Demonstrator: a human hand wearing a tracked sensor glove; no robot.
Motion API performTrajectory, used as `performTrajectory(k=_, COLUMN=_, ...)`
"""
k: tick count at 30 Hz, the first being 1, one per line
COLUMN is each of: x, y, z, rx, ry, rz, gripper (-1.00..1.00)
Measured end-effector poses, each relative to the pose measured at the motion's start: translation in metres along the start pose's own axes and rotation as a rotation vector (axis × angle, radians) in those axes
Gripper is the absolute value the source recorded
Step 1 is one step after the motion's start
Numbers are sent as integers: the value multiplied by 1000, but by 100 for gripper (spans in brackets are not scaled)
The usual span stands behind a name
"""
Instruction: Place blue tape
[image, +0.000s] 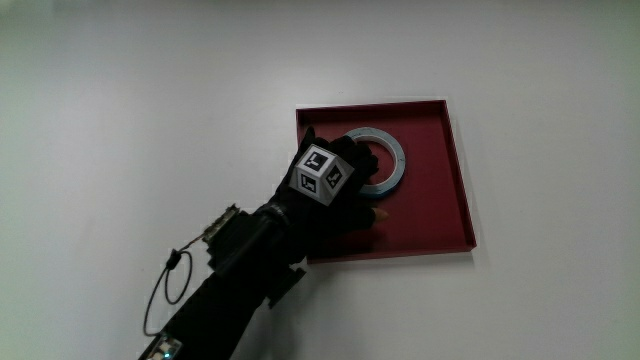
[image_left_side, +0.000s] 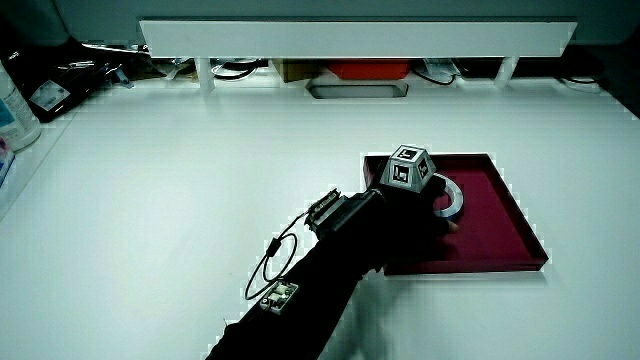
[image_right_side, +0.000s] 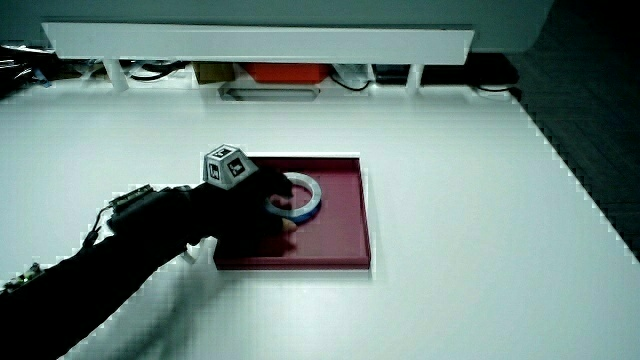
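A roll of blue tape (image: 393, 150) (image_left_side: 450, 200) (image_right_side: 310, 195) sits in a shallow red tray (image: 440, 215) (image_left_side: 500, 230) (image_right_side: 340, 240). The hand (image: 345, 195) (image_left_side: 410, 205) (image_right_side: 250, 205) reaches over the tray's edge nearest the person. Its fingers curl around the part of the roll closest to the person and hide that part. The roll looks low, at or just above the tray floor. The patterned cube (image: 322, 172) rides on the back of the hand.
A thin cable loop (image: 165, 290) hangs from the forearm over the white table. In both side views a low white partition (image_left_side: 350, 40) (image_right_side: 260, 42) runs along the table's edge, with small items under it. A bottle (image_left_side: 15, 110) stands at another table edge.
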Motion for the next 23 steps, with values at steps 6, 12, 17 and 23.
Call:
performTrajectory(k=6, x=-16, y=-18, z=12, rx=-22, ry=-95, rz=-38, gripper=-93)
performTrajectory(k=12, x=-36, y=-45, z=33, rx=10, ry=-108, rz=-115, gripper=-100)
performTrajectory(k=17, x=-45, y=-73, z=64, rx=13, ry=-87, rz=-104, gripper=-100)
performTrajectory(k=23, x=-50, y=-100, z=105, rx=36, ry=99, rz=-1, gripper=-100)
